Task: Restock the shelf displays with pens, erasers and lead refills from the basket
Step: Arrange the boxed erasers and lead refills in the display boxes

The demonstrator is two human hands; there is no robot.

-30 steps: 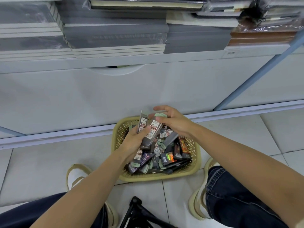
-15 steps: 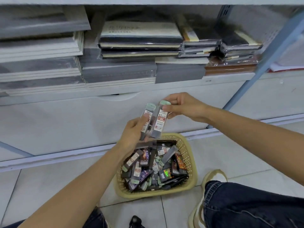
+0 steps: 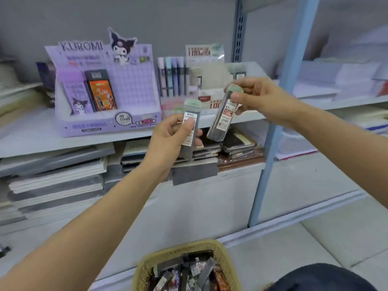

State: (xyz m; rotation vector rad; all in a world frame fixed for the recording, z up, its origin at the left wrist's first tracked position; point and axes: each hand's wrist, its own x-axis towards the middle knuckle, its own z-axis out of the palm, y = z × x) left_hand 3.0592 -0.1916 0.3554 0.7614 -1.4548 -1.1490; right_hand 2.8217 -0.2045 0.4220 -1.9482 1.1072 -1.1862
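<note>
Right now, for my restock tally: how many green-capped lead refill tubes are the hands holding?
2: first tube gripped in the left hand, second tube pinched by the right hand; the left palm could hide another.

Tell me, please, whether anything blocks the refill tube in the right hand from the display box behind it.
Nothing visible does: the right hand holds the refill tube in front of the display box, with the pens off to its left.
</note>
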